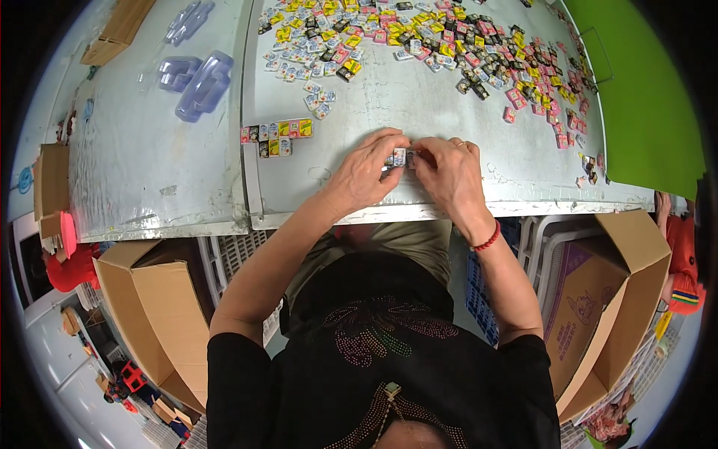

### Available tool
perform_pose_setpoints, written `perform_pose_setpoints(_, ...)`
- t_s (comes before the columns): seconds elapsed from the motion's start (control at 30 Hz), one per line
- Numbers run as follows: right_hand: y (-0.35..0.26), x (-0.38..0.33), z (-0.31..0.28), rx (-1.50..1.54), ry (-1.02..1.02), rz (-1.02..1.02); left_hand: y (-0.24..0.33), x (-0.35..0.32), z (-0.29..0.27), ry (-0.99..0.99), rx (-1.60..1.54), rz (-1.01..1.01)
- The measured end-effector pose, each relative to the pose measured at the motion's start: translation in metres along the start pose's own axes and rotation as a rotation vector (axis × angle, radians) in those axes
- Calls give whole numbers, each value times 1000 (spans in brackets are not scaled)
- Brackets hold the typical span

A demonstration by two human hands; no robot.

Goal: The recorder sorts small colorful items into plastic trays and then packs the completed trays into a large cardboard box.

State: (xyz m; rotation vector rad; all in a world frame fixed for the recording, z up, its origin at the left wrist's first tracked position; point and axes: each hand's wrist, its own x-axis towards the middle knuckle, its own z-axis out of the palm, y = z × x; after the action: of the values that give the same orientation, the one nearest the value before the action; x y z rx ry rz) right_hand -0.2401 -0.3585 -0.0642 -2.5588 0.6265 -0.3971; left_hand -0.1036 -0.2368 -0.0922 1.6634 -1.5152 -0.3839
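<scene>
Near the front edge of the white table, my left hand and my right hand meet around a short row of tiny boxes. The boxes I can see there are white-blue and dark. My left thumb and fingers close on the row's left end, and my right thumb and fingertips pinch its right end. My fingers cover part of the row. To the left, a neat group of tiny boxes in pink, black, yellow and white lies in two rows against a raised strip.
Many loose tiny boxes are scattered across the far side and right of the table. Clear plastic trays lie on the left table. Open cardboard boxes stand below the edge on both sides. A green panel borders the right.
</scene>
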Motion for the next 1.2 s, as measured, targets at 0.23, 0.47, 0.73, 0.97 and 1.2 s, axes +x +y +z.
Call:
perform_pose_setpoints(0.23, 3, -14, 16, 36, 237, -71, 0, 0, 0, -15, 2, -28)
perform_pose_setpoints(0.47, 0, -18, 25, -68, 349, -136, 1, -1, 0, -28, 30, -1)
perform_pose_setpoints(0.73, -1, -22, 23, -101, 314, -121, 1, 2, 2, 5, 135, 99)
perform_pose_setpoints(0.97, -4, -34, 15, -250, 258, -256, 3, 1, 3, 51, 156, 93)
perform_pose_setpoints(1.2, 14, -34, 16, 8, 267, -228, -3, 0, 5, 35, 170, 110)
